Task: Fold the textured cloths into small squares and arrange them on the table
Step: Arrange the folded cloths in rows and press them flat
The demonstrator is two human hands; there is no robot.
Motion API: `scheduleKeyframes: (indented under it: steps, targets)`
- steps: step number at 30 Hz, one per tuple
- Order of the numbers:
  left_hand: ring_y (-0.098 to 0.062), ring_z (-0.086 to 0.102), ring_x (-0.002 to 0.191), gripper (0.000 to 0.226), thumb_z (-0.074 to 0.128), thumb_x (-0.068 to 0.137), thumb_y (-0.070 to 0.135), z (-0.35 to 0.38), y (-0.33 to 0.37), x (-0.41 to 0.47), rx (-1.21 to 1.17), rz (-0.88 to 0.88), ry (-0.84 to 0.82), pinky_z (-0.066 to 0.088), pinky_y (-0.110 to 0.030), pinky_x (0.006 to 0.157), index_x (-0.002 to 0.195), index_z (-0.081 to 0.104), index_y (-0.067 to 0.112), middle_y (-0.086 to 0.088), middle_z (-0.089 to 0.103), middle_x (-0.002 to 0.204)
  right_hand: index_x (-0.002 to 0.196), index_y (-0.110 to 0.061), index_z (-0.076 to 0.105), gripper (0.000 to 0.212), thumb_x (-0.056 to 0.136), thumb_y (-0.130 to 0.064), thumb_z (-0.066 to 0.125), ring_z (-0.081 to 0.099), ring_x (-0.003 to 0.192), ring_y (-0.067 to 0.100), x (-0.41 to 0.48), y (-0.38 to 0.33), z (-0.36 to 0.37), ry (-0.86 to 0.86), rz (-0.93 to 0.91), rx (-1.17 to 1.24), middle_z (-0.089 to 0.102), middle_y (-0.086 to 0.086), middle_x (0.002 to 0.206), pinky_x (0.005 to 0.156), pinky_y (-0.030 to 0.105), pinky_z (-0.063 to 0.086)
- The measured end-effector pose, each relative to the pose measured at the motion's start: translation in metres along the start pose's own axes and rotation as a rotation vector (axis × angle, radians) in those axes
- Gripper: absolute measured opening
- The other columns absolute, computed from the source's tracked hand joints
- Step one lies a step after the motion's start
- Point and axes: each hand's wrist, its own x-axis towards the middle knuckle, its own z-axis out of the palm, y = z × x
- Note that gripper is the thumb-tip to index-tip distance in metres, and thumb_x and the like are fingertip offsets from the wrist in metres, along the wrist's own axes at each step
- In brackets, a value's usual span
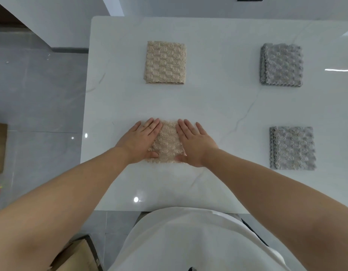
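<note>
Both hands (141, 140) flat, beige cloth (167, 142) beneath — between thumbs

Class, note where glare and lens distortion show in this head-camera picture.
Head view: ceiling lights glare off the glossy white table, one bright spot near its front edge, a streak at right; the wide-angle lens bows the table's edges and swells the forearms; the folded cloths stay sharp.

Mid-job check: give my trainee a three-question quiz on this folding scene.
1. How many folded cloths lie on the table?
2. True or false: both hands rest flat on the near beige cloth.
3. Which side holds the grey cloths: A) the person's left, B) the person's right?

Key:
1. Four: far beige cloth, near beige cloth, far grey cloth, near grey cloth.
2. True: left hand and right hand press it, palms down.
3. B.
</note>
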Motion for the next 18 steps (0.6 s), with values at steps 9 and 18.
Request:
scheduleKeyframes:
  steps: [9, 18]
  targets:
    - [-0.015, -0.003, 0.156, 0.109, 0.028, 0.082, 0.085, -0.015, -0.012, 0.004, -0.055, 0.070, -0.034, 0.002, -0.042, 0.127, 0.162, -0.003, 0.016, -0.001, -0.004, 0.169, 0.161, -0.009, -0.009, 0.106, 0.091, -0.080, 0.026, -0.012, 0.156, 0.025, 0.000, 0.006, 0.000, 0.019, -0.023, -0.011, -0.013, 0.010, 0.169, 0.126, 0.051, -0.002]
    - [-0.026, 0.022, 0.153, 0.077, 0.053, 0.099, 0.050, -0.129, -0.082, 0.104, -0.173, -0.033, 0.326, 0.026, -0.042, 0.122, 0.158, 0.026, 0.008, -0.010, 0.023, 0.166, 0.162, -0.014, 0.012, 0.071, 0.105, -0.048, 0.036, 0.012, 0.156, 0.023, 0.084, 0.074, -0.098, 0.392, 0.189, 0.180, 0.010, 0.005, 0.170, 0.125, 0.043, 0.015]
